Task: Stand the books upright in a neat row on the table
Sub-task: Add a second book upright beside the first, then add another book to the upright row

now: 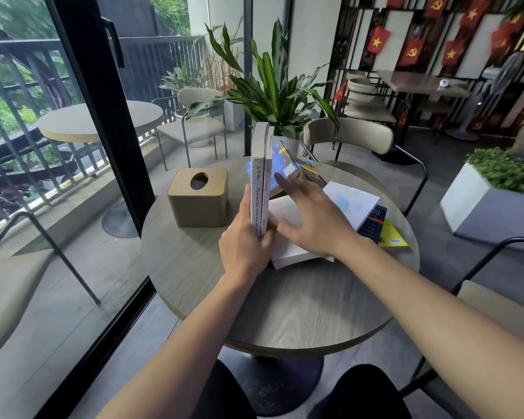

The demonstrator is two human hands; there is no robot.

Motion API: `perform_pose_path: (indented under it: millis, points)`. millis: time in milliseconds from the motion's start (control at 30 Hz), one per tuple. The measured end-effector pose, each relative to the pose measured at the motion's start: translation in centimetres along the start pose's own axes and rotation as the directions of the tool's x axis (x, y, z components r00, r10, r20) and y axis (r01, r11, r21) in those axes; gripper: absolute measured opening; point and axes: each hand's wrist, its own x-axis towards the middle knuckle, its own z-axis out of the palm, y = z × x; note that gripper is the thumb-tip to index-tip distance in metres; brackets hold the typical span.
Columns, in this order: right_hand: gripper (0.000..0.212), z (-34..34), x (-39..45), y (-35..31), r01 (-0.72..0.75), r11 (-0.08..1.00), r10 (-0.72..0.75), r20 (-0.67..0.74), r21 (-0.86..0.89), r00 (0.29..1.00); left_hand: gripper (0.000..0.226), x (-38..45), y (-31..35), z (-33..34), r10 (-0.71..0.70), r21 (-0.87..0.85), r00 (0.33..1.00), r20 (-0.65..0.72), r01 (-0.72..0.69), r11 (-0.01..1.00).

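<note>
Two thin white-spined books (pixel 260 182) stand upright together near the middle of the round wooden table (pixel 300 309). My left hand (pixel 245 246) grips them at their near lower end. My right hand (pixel 312 219) hovers with fingers spread over a pile of flat books to the right, its index finger reaching toward a blue book (pixel 280 164) leaning behind the upright pair. The pile includes a white book (pixel 288 252), a pale book with a blue mark (pixel 353 204), a dark navy book (pixel 375 222) and a yellow book (pixel 392 237).
A wooden tissue box (pixel 198 197) sits just left of the upright books. A potted plant (pixel 273 95) and a chair (pixel 354 140) stand behind the table. A glass door frame (pixel 103 122) runs along the left. Another chair (pixel 496 297) is at my right.
</note>
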Motion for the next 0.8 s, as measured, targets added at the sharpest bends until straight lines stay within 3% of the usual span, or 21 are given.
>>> perform_pose_path:
  millis: [133,200,267,367,467,633,700,800]
  points:
    - [0.086,-0.1,-0.2,1.7,-0.197,0.961,0.214,0.07,-0.195,0.974,0.071,0.0,-0.1,0.0,0.0,0.011,1.0,-0.002,0.0,1.0]
    - [0.086,0.1,-0.1,2.3,-0.295,0.936,0.32,0.114,-0.191,0.941,0.069,0.0,-0.1,0.0,-0.003,0.021,1.0,-0.004,0.003,1.0]
    - [0.084,0.5,0.0,2.7,-0.388,0.915,0.402,0.146,-0.116,0.904,0.067,0.0,-0.1,0.1,0.001,0.026,1.0,-0.003,-0.001,1.0]
    - [0.074,0.5,0.8,2.5,-0.505,0.862,0.501,0.083,0.038,0.861,0.065,0.0,0.1,0.1,0.002,0.03,1.0,-0.004,-0.002,1.0]
    - [0.068,0.2,2.1,2.1,-0.614,0.757,0.616,0.069,0.224,0.785,0.064,0.0,0.2,0.1,-0.002,0.034,1.0,0.01,0.001,0.999]
    - [0.053,-0.6,3.6,2.4,-0.745,0.575,0.763,0.107,0.338,0.637,0.058,0.0,0.2,0.1,-0.001,0.028,1.0,0.006,0.001,1.0]
    - [0.037,-0.8,3.7,2.5,-0.739,0.528,0.766,0.142,0.419,0.627,0.059,0.0,0.3,0.0,-0.001,0.033,1.0,0.004,0.001,0.999]
    - [0.046,-0.4,3.6,1.9,-0.705,0.547,0.728,0.161,0.451,0.667,0.066,-0.1,0.3,0.0,0.027,0.044,1.0,0.009,-0.028,0.999]
